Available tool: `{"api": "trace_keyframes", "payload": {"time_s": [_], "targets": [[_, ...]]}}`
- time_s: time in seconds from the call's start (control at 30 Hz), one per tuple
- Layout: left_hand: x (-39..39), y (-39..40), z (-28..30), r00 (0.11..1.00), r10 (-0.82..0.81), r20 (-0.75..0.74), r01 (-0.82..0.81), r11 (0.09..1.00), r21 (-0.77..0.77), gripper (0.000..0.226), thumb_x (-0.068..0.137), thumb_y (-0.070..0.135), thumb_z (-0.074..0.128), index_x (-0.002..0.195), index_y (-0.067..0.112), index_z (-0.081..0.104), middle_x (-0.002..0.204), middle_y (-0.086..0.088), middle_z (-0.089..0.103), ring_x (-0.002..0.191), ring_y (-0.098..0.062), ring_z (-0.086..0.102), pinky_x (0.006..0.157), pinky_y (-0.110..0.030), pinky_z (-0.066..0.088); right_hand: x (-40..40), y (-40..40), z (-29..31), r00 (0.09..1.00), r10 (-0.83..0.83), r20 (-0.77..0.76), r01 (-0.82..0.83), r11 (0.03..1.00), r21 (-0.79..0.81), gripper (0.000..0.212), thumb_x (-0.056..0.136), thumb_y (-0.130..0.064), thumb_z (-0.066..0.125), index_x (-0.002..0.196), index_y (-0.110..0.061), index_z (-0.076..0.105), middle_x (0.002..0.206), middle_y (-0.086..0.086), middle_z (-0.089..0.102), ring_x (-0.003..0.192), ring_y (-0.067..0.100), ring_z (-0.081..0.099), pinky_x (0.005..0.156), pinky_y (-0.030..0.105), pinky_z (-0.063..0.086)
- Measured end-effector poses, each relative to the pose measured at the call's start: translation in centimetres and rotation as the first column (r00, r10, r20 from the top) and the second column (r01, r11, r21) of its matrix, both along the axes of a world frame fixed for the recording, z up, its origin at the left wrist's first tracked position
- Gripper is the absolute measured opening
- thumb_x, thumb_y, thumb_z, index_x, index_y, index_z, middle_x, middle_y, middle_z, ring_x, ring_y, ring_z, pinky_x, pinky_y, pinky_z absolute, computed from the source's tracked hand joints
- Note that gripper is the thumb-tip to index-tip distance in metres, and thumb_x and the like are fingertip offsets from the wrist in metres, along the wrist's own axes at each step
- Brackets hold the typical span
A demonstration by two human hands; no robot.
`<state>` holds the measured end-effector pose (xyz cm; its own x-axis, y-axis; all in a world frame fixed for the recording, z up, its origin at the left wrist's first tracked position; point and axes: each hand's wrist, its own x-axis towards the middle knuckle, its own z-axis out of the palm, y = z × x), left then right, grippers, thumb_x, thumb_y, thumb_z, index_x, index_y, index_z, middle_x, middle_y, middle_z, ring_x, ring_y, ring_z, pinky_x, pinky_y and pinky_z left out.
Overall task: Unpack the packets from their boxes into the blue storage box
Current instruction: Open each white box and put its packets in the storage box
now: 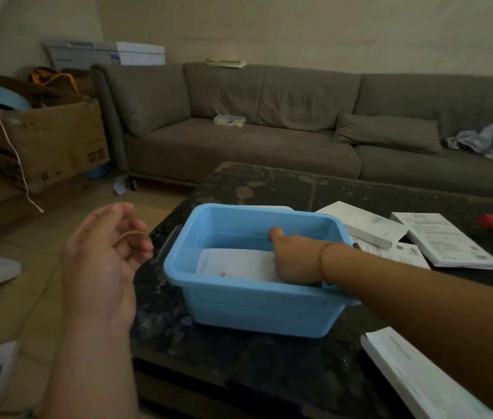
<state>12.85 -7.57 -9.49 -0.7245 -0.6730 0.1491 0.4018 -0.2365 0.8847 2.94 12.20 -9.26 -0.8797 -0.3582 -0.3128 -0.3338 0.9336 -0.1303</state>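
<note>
- The left hand hovers off the desk's left edge, palm up, fingers loosely curled, holding nothing.
- The blue storage box stands near the left edge of the dark desk.
- White packets lie flat inside it.
- The right hand reaches into the box and rests on the packets (fingers hidden, so its grip cannot be told).
- White boxes lie toward the desk's right edge.
</note>
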Motion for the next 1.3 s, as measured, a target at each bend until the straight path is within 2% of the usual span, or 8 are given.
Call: {"api": "trace_keyframes", "payload": {"time_s": [0.2,0.3,0.4,0.57,0.73,0.93,1.13,1.3], "targets": [[0.3,1.9,0.4,0.961,0.136,-0.242,-0.199,0.945,-0.258,0.018,0.093,0.025,0.052,0.079,0.029,0.062,0.065,0.006,0.057,0.061,-0.011,0.053,0.057,-0.028,0.043,3.2,3.5,4.0,0.94,-0.044,-0.337,-0.058,0.957,-0.285,0.025,0.097,-0.036,0.047,0.121,-0.029,0.046,0.081,-0.008,0.056,0.069,0.008,0.057,0.056,0.02,0.044],[1.1,4.0,0.3,0.852,-0.026,-0.523,-0.228,0.881,-0.415,0.015,0.094,0.032,0.05,0.082,0.026,0.057,0.064,0.004,0.052,0.055,-0.019,0.048,0.054,-0.038,0.038,8.0,8.3,4.7,0.848,-0.082,-0.524,-0.249,0.812,-0.529,0.016,0.09,-0.044,0.046,0.104,-0.038,0.053,0.06,-0.005,0.059,0.058,0.004,0.061,0.052,0.021,0.05],[2.7,8.2,-0.5,0.757,-0.218,-0.616,-0.26,0.764,-0.591,0.019,0.097,0.038,0.052,0.081,0.031,0.062,0.067,0.01,0.06,0.056,-0.019,0.056,0.057,-0.04,0.042,12.5,13.2,1.8,0.782,-0.084,-0.618,-0.278,0.84,-0.466,0.014,0.089,-0.054,0.046,0.096,-0.043,0.053,0.059,-0.019,0.053,0.06,-0.001,0.057,0.051,0.014,0.047],[3.0,14.5,-4.1,0.736,-0.619,-0.276,-0.1,0.304,-0.947,0.025,0.084,0.03,0.067,0.065,0.014,0.066,0.063,0.002,0.062,0.058,-0.014,0.058,0.054,-0.03,0.043,15.5,18.6,-4.4,0.877,0.035,-0.479,-0.116,0.983,-0.14,0.05,0.07,-0.091,0.027,0.095,-0.049,0.039,0.087,-0.039,0.041,0.069,-0.02,0.049,0.047,-0.003,0.033],[1.7,15.9,-8.0,0.707,-0.672,0.221,0.172,-0.141,-0.975,0.021,0.084,0.039,0.07,0.072,0.022,0.067,0.069,0.007,0.062,0.064,-0.01,0.053,0.057,-0.032,0.043,16.2,20.4,-6.8,0.875,0.102,-0.473,-0.149,0.987,-0.063,0.052,0.044,-0.078,0.056,0.083,-0.044,0.051,0.087,-0.023,0.062,0.078,-0.001,0.067,0.059,0.012,0.051],[1.3,17.7,-9.1,0.65,-0.721,0.24,0.242,-0.103,-0.965,0.013,0.084,0.029,0.073,0.091,0.018,0.075,0.093,0.007,0.072,0.085,-0.006,0.065,0.073,-0.026,0.053,17.0,21.2,-6.7,0.824,-0.113,-0.555,-0.12,0.923,-0.366,0.019,0.058,-0.053,0.069,0.071,-0.044,0.06,0.089,-0.024,0.062,0.089,-0.001,0.063,0.067,0.016,0.055],[2.0,21.6,-9.4,0.642,-0.767,0.012,0.105,0.072,-0.992,0.036,0.08,0.009,0.073,0.116,0.006,0.07,0.134,-0.006,0.06,0.126,-0.018,0.056,0.1,-0.036,0.048,17.1,21.7,-5.9,0.718,-0.575,-0.391,0.01,0.571,-0.821,0.027,0.082,-0.054,0.055,0.072,-0.033,0.07,0.087,-0.021,0.068,0.087,-0.003,0.064,0.07,0.009,0.048],[1.5,23.4,-9.5,0.651,-0.756,-0.063,0.021,0.101,-0.995,0.027,0.086,0.01,0.067,0.113,0.009,0.068,0.123,-0.007,0.064,0.122,-0.018,0.057,0.105,-0.044,0.043,17.1,22.0,-5.4,0.665,-0.689,-0.287,0.043,0.419,-0.907,0.026,0.082,-0.055,0.054,0.074,-0.034,0.068,0.079,-0.016,0.068,0.079,0.006,0.064,0.061,0.014,0.049]]}}
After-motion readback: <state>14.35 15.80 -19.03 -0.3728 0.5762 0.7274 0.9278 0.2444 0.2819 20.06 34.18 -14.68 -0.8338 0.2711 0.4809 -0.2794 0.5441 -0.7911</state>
